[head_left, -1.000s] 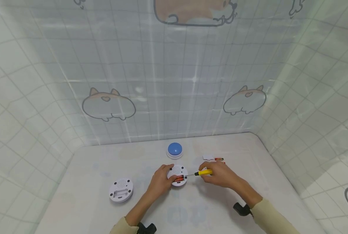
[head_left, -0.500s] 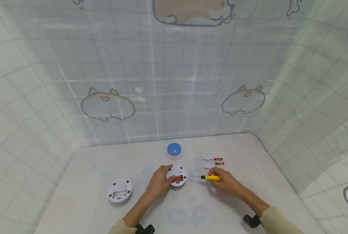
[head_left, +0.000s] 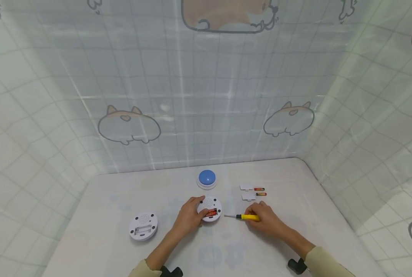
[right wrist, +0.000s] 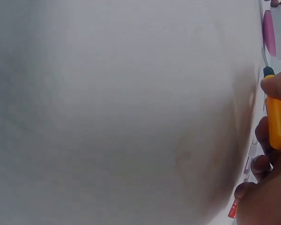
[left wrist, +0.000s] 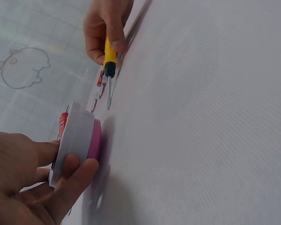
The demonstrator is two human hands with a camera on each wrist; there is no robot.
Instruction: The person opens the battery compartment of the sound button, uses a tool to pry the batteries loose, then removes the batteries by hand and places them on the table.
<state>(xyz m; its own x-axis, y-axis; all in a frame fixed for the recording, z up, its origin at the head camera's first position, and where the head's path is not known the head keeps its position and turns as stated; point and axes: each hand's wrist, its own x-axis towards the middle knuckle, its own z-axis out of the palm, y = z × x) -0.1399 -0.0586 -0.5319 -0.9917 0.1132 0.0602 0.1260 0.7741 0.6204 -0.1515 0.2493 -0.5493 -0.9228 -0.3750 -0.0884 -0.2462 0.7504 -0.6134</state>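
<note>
Yellow-handled metal screwdriver (head_left: pixel 242 217) shifts clear of round white-and-pink device (head_left: pixel 211 205).
Right grip (head_left: pixel 266 220) curls round screwdriver; left grip (head_left: pixel 188 216) pinches device.

On the bench (head_left: pixel 102 215), one unit (head_left: pixel 144 220) lies left of a second unit (head_left: pixel 208 202) holding batteries (head_left: pixel 211 212). Behind it stands a button (head_left: pixel 207 177); to its right, a screwdriver (head_left: pixel 249 217) before two covers (head_left: pixel 248 197).

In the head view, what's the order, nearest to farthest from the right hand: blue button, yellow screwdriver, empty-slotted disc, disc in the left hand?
From the right hand:
1. Yellow screwdriver: held in it.
2. Disc in the left hand: to the left.
3. Blue button: left and farther back.
4. Empty-slotted disc: far left, past the left hand.
</note>
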